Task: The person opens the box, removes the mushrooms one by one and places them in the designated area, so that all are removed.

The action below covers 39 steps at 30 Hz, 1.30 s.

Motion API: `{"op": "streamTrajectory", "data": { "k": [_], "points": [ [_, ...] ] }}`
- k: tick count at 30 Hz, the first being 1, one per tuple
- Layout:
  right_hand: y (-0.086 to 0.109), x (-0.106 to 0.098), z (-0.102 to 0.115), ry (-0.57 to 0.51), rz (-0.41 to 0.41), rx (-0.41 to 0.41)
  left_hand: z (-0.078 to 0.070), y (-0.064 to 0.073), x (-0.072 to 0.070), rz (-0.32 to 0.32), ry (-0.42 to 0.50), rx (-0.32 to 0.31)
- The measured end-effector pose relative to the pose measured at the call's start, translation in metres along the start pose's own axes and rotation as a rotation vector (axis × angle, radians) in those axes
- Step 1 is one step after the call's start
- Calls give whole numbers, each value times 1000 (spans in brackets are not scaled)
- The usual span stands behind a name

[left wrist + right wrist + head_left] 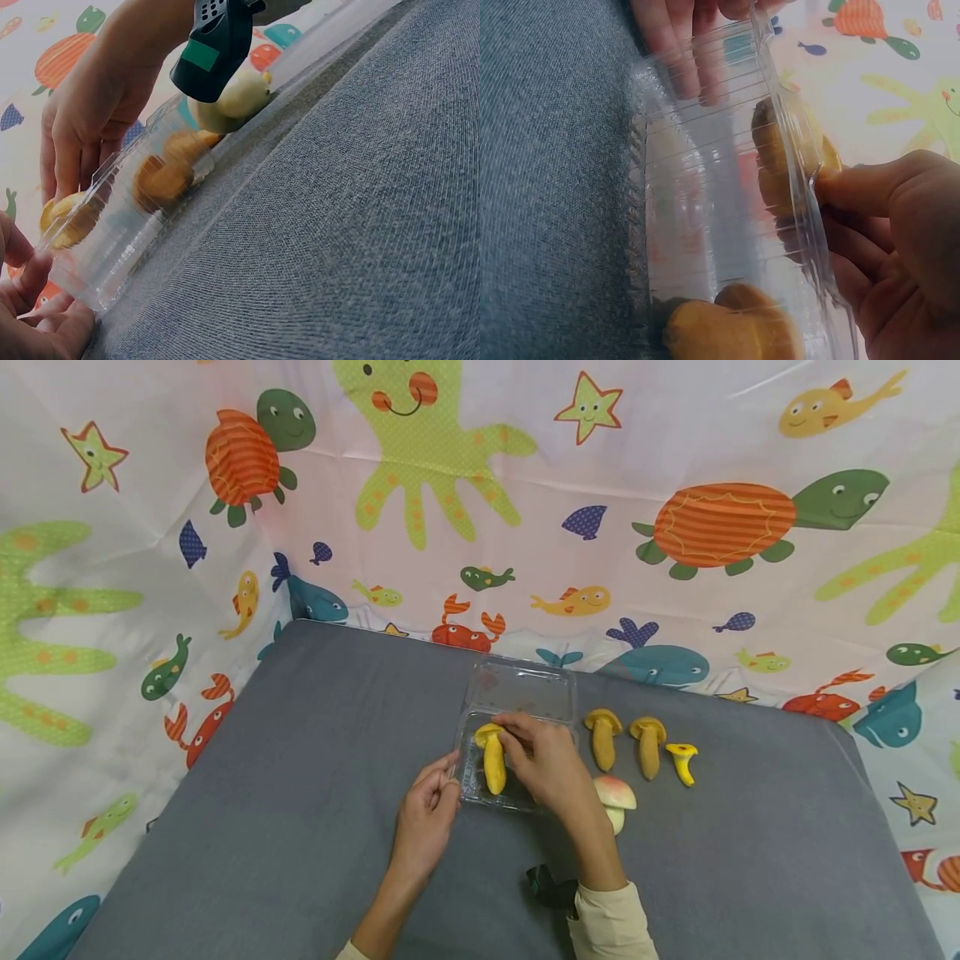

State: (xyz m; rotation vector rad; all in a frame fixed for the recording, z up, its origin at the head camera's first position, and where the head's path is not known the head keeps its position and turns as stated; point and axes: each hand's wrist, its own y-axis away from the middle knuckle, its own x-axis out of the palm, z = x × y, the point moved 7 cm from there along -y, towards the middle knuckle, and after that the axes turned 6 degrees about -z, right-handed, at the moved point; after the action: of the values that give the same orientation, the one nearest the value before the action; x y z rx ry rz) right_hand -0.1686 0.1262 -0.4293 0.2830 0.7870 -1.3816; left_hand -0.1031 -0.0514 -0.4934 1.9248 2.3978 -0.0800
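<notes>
Yellow round-capped mushroom with thick, tapering stem (494, 766): cap away from the viewer, stem toward
Position: just left of the right hand (551, 768), at the base of the clear, hinged plastic container (525, 689), contact uncertain
Right hand: thumb and fingers pinching the mushroom near its cap
Left hand (426, 814): pinching the container's left edge
</notes>
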Motion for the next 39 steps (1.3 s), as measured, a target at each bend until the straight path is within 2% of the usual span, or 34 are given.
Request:
{"op": "streamTrajectory", "data": {
  "k": [11, 17, 23, 32, 39],
  "points": [
    [3, -7, 2, 13, -45, -33, -1, 0, 2, 8, 9, 5],
    [5, -13, 5, 10, -69, -18, -1, 0, 1, 2, 2, 6],
    [7, -21, 11, 29, -123, -34, -2, 0, 2, -3, -4, 12],
    [11, -31, 11, 18, -174, 8, 0, 2, 2, -2, 7, 3],
    [12, -37, 9, -8, -203, 34, 1, 1, 0, -9, -22, 7]
  ]
}}
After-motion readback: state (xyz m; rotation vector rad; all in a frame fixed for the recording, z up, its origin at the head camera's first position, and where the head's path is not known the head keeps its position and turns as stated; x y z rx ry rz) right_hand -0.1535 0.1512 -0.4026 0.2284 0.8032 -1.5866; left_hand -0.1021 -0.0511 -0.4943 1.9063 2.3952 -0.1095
